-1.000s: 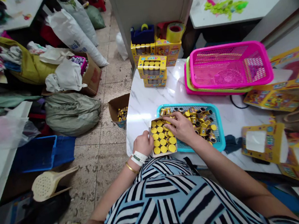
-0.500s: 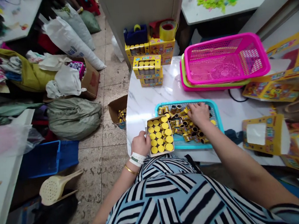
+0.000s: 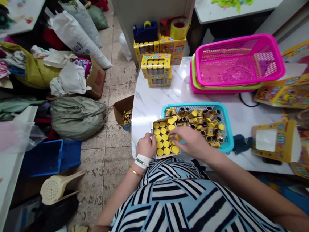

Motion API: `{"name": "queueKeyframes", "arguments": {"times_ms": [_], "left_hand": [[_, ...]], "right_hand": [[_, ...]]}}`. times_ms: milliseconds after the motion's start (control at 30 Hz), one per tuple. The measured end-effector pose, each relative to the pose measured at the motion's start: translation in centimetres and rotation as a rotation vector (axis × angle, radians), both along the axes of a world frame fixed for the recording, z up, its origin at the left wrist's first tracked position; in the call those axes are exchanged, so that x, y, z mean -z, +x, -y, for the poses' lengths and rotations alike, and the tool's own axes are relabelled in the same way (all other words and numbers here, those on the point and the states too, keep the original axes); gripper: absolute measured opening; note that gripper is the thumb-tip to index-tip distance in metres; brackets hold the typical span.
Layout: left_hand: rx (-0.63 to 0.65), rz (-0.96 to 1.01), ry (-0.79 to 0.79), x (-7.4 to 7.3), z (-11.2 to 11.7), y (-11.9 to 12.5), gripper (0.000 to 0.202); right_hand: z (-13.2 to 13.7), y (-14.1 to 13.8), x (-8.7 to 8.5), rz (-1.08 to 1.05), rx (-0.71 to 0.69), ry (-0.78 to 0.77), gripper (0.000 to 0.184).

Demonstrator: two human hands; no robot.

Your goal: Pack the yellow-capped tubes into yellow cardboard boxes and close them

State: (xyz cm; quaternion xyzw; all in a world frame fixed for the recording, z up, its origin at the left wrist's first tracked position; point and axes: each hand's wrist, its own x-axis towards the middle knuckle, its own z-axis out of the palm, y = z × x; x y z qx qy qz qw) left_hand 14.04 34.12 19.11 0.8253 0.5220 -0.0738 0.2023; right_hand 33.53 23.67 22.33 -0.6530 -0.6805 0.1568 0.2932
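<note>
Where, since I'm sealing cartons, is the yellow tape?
Top centre of the head view: the yellow tape sits on yellow boxes, right of a blue tape dispenser.

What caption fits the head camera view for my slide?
Left hand grips a yellow cardboard box of yellow-capped tubes; right hand reaches to it over a turquoise plastic basket of loose tubes.

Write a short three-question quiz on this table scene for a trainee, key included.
1. True or false: the left hand touches the side of the small box of yellow-capped cylinders.
2. What lies in the teal tray beside the right hand? A: loose gold-coloured cylinders. B: rolls of tape. C: crumpled clothes.
3. Fill in the blank: directly under the top pink basket sits a ____ basket.

Key: 1 true; 2 A; 3 green.
</note>
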Motion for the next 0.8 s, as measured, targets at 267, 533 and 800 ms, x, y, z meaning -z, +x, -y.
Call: {"name": "queueKeyframes", "arguments": {"times_ms": [267,533,800], "left_hand": [[0.025,0.011,-0.001,0.3,-0.1,0.1,0.031],[0.023,0.034,-0.032,-0.3,0.1,0.1,0.03],[0.024,0.043,-0.031,-0.1,0.3,-0.3,0.028]], "right_hand": [[-0.3,-3.0,0.8,0.141,-0.059,-0.126,0.021],[3.0,3.2,7.0,0.306,0.47,-0.895,0.035],[2.7,3.0,6.1,0.024,0.431,-0.606,0.042]]}}
